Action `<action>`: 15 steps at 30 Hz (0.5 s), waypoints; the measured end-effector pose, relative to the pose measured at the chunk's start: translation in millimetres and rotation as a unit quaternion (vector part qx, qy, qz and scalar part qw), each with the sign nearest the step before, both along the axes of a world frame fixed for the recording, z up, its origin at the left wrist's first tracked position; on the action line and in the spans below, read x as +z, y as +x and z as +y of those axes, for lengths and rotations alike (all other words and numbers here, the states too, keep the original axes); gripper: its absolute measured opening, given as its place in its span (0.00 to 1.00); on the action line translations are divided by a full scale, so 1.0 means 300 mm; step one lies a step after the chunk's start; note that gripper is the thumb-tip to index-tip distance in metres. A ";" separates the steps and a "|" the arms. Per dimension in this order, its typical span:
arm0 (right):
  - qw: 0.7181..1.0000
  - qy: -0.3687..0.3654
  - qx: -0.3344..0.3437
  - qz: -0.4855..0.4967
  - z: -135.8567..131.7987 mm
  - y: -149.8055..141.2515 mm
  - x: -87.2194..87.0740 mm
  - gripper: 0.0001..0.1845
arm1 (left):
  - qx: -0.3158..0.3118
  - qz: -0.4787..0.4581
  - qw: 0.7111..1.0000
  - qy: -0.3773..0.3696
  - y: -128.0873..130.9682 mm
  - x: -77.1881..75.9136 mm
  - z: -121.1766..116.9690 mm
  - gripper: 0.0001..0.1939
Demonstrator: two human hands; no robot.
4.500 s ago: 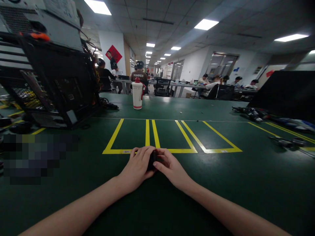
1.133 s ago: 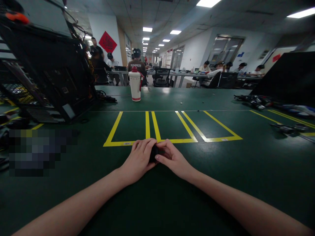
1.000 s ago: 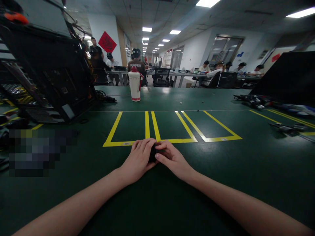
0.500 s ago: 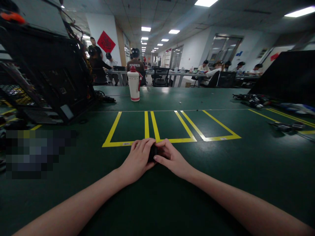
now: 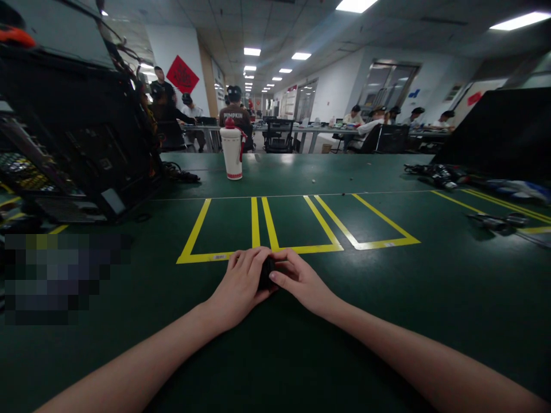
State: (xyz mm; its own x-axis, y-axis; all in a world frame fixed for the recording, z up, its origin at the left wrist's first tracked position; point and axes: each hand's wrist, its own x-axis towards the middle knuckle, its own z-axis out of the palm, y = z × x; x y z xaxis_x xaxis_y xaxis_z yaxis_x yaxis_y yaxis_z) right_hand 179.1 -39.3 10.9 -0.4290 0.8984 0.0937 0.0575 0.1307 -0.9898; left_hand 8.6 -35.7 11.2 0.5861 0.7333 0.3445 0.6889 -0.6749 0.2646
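On the green table [image 5: 387, 298], left hand [image 5: 240, 284] and right hand [image 5: 305, 284] grasp a black object [image 5: 266, 274].

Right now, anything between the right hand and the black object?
Nothing visible. The right hand is at the right edge of the black object; firm contact is hard to tell. The left hand covers the other side. The white bottle stands beyond both, out of the way.
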 end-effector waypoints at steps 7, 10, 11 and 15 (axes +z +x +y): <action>0.999 0.039 0.001 0.027 -0.001 -0.004 -0.013 0.12 | 0.007 0.002 1.000 0.004 0.002 -0.004 0.005 0.31; 0.999 0.020 -0.005 0.039 0.004 -0.008 -0.018 0.10 | 0.002 0.008 1.000 -0.003 0.003 0.012 0.003 0.31; 0.999 0.015 -0.007 0.039 0.006 -0.009 -0.017 0.10 | 0.001 0.010 1.000 -0.006 0.003 0.015 0.003 0.31; 1.000 0.004 -0.022 0.007 0.013 -0.011 -0.002 0.13 | 0.006 0.009 1.000 -0.014 0.002 0.017 0.009 0.31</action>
State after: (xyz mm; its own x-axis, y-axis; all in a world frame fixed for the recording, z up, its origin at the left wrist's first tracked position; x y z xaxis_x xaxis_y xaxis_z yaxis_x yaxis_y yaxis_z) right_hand 175.6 -35.3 10.2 -0.3870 0.9160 0.1057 0.0501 0.1353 -0.9895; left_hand 9.2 -33.2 16.4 0.5833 0.7492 0.3137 0.7015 -0.6594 0.2704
